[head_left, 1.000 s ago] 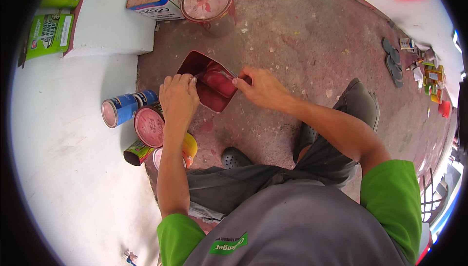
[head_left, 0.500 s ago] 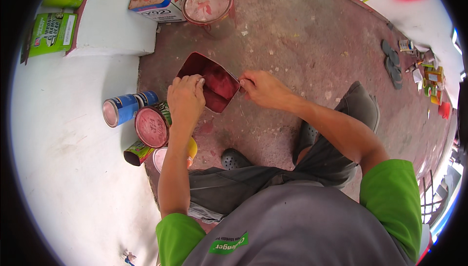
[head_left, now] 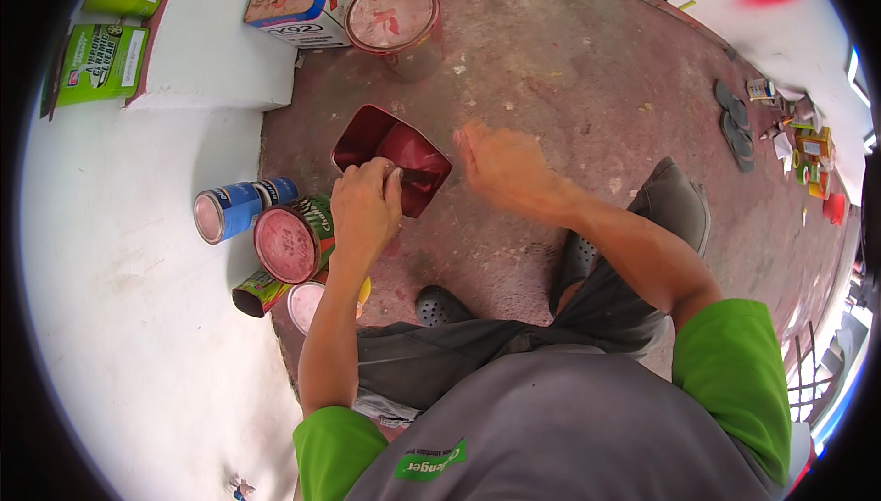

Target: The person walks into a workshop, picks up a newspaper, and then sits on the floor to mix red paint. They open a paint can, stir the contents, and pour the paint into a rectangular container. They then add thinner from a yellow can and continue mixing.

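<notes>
My left hand (head_left: 365, 207) grips the red-lined tin (head_left: 404, 145), likely steadying it; my blurred right hand (head_left: 505, 171) curls closed beside it, contents unclear; next calls for firm bracing.

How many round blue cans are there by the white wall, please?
2: one blue can beside the white wall, the other just right of it, both left of the left hand; others may be hidden.
</notes>
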